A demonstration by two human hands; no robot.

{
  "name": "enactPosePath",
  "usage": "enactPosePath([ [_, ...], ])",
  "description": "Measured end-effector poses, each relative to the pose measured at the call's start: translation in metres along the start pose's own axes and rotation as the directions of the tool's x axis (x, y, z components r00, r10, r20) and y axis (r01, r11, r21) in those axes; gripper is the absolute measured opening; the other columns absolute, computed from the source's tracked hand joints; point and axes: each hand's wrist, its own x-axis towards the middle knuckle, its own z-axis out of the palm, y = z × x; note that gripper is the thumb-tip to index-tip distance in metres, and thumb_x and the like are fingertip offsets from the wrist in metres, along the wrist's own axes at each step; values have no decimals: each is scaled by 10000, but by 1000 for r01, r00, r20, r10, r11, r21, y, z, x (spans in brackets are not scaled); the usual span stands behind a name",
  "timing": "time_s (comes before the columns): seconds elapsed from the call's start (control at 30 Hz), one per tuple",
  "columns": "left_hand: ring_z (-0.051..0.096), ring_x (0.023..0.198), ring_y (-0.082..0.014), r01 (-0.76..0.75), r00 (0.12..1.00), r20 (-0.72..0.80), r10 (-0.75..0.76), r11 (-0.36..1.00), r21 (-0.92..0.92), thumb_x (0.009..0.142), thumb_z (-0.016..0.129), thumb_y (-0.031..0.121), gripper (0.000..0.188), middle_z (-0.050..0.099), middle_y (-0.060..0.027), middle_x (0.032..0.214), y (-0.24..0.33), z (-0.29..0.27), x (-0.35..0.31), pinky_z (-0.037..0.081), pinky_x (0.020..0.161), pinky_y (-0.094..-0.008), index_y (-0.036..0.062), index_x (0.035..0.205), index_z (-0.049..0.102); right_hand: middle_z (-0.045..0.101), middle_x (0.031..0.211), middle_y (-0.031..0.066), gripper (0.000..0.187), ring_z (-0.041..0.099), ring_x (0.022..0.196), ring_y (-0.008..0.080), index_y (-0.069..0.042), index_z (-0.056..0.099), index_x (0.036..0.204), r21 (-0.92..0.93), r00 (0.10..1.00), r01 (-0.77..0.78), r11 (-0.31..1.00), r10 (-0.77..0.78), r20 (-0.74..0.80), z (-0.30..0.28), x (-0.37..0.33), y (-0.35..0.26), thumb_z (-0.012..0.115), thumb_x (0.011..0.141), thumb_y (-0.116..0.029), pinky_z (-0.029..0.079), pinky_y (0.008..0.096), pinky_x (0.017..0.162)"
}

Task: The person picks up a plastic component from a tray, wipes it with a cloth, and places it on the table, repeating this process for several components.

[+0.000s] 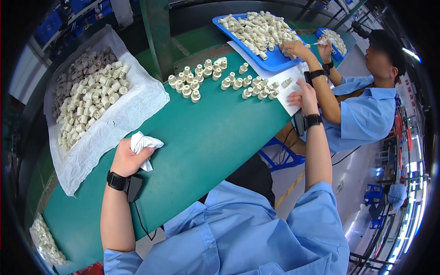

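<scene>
My left hand [129, 157] is closed around a crumpled white cloth [145, 145] above the green tabletop. At the right edge of the table, my right hand [305, 97] is held over a white paper sheet [289, 106], thumb and fingers apart, with nothing visible between them. Just beyond its fingertips a cream plastic fitting [287, 82] lies on the paper. Left of that hand stand several similar cream fittings [262, 95] in a loose group. Another cluster of upright cream fittings [187, 91] stands farther left on the table.
A box lined with white plastic sheet [133, 120] holds many cream fittings at the left. Farther back right, a blue tray [275, 64] is heaped with fittings. A co-worker [366, 101] sits at the right, one hand in that tray. A green post [157, 41] rises behind the table.
</scene>
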Motion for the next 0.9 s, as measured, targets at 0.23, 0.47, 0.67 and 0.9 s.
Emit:
enactPosePath([
  [0.23,544,577,-69,16,1000,15,-16,1000,-14,790,623,73,92,595,1,664,-3,2,-1,430,519,-232,14,860,624,663,780,176,589,678,630,222,3,413,1119,-80,879,-312,947,319,354,-2,43,1,565,868,-508,544,245,481],
  [0.47,528,586,-65,34,999,3,-34,999,-10,800,637,71,90,583,16,668,0,1,-2,428,524,-237,12,865,651,665,880,232,532,690,676,245,-35,422,1074,28,892,-340,940,313,325,4,42,-1,592,857,-491,556,262,469],
  [0.67,520,575,-65,44,999,-15,-44,999,6,790,641,68,87,579,13,663,-2,1,-1,414,515,-235,7,852,644,652,912,264,488,693,708,260,-32,420,1035,43,908,-341,939,318,272,7,43,-1,599,865,-452,571,269,482],
  [0.9,514,561,-63,46,998,-35,-45,999,16,774,637,58,79,584,7,660,-1,2,2,396,504,-234,2,829,633,648,938,268,432,692,722,264,-23,443,1023,76,863,-398,914,345,368,7,46,-2,591,882,-404,583,259,535],
])
